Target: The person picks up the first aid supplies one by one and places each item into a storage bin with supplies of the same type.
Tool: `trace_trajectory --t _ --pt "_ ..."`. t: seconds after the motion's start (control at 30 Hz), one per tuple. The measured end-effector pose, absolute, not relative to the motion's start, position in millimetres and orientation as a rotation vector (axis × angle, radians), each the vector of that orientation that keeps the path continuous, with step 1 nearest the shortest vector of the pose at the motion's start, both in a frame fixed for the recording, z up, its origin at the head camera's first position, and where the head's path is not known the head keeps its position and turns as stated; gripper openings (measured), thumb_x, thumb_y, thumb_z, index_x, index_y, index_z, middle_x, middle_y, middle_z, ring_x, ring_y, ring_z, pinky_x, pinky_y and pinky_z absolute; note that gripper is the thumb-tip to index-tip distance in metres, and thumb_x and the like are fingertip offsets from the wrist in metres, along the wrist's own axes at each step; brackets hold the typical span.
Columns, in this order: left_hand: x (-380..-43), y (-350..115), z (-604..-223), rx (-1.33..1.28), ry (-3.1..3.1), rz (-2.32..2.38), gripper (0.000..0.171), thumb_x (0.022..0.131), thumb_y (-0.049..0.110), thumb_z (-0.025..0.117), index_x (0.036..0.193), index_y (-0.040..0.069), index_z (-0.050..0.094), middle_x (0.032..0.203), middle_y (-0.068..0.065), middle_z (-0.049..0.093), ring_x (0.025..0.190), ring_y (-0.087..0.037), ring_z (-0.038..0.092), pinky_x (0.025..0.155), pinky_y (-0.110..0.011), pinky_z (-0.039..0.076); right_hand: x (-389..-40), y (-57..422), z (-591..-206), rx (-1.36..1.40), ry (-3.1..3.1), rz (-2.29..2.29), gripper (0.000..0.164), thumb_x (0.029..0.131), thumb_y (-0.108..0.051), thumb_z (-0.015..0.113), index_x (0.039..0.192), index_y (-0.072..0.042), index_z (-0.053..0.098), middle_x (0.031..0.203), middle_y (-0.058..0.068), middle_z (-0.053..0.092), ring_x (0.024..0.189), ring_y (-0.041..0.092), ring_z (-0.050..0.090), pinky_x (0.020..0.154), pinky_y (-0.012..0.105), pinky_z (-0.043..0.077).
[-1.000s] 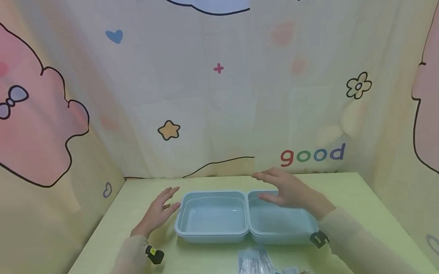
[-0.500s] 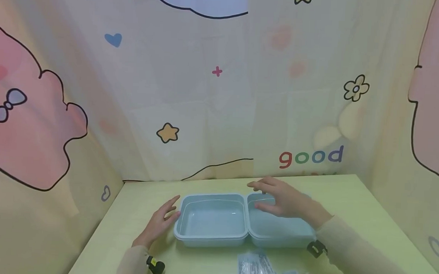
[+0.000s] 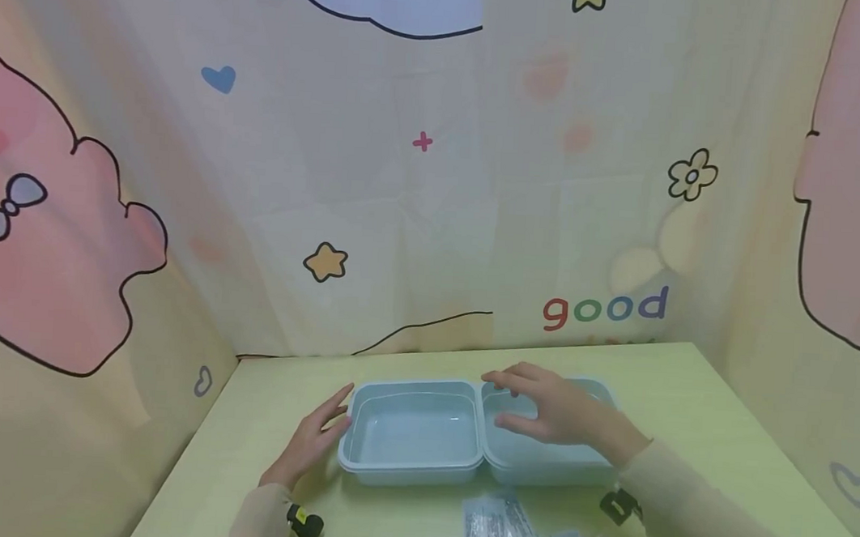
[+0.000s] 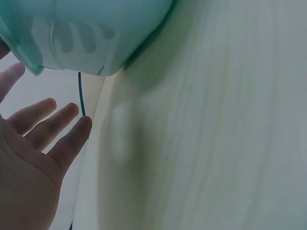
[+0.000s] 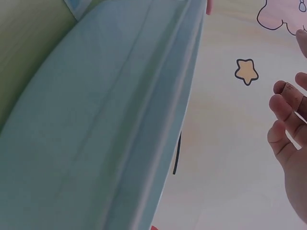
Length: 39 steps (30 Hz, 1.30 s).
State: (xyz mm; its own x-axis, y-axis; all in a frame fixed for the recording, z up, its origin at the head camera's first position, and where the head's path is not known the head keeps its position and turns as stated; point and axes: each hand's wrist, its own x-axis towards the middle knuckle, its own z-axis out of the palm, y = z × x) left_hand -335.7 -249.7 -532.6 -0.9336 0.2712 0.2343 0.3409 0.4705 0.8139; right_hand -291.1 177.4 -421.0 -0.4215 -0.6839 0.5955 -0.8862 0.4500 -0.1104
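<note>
Blue box (image 3: 414,430): lies opened flat on the table (image 3: 686,395), two shallow halves side by side.
Left hand (image 3: 311,441): fingers straight and apart, tips at the box's left rim, gripping nothing.
Right hand (image 3: 561,409): fingers spread, over the right half, gripping nothing.
Packets (image 3: 504,532): near edge, just before the box.

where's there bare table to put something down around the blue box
Bare table lies right of the open blue box and behind it along the curtain. The left strip holds the left hand. The right hand covers the right half. The front edge is crowded by packets.
</note>
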Motion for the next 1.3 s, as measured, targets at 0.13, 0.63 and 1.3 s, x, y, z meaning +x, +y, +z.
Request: trace_trajectory --t 0.13,0.63,1.3 --pt "-333 -247 -531 -0.53 -2.63 -1.548 0.056 0.099 0.029 0.054 0.152 0.025 0.035 0.157 -0.004 0.034 0.135 -0.034 0.045 0.11 -0.061 0.032 -289 178 -427 1.299 -2.237 0.578 0.054 0.088 -0.039 0.069 0.132 -0.009 0.058 0.115 -0.005 0.063 0.1 0.011 0.061 0.081 0.027 0.055" --pt "-331 -234 -526 -0.445 -2.649 -1.533 0.055 0.1 0.012 0.047 0.152 0.025 0.034 0.158 -0.005 0.033 0.138 -0.038 0.04 0.112 -0.058 0.031 -286 180 -435 1.311 -2.222 0.634 0.055 0.087 -0.035 0.071 0.134 -0.012 0.056 0.111 -0.005 0.062 0.09 0.008 0.059 0.073 0.022 0.053" --pt "-337 -219 -534 -0.379 -2.582 -1.765 0.055 0.094 0.007 0.046 0.145 0.025 0.045 0.157 -0.006 0.035 0.144 -0.034 0.031 0.116 -0.057 0.024 -282 190 -449 1.317 -2.234 0.678 0.053 0.086 -0.031 0.073 0.133 -0.011 0.057 0.108 -0.005 0.062 0.089 0.009 0.061 0.072 0.02 0.053"
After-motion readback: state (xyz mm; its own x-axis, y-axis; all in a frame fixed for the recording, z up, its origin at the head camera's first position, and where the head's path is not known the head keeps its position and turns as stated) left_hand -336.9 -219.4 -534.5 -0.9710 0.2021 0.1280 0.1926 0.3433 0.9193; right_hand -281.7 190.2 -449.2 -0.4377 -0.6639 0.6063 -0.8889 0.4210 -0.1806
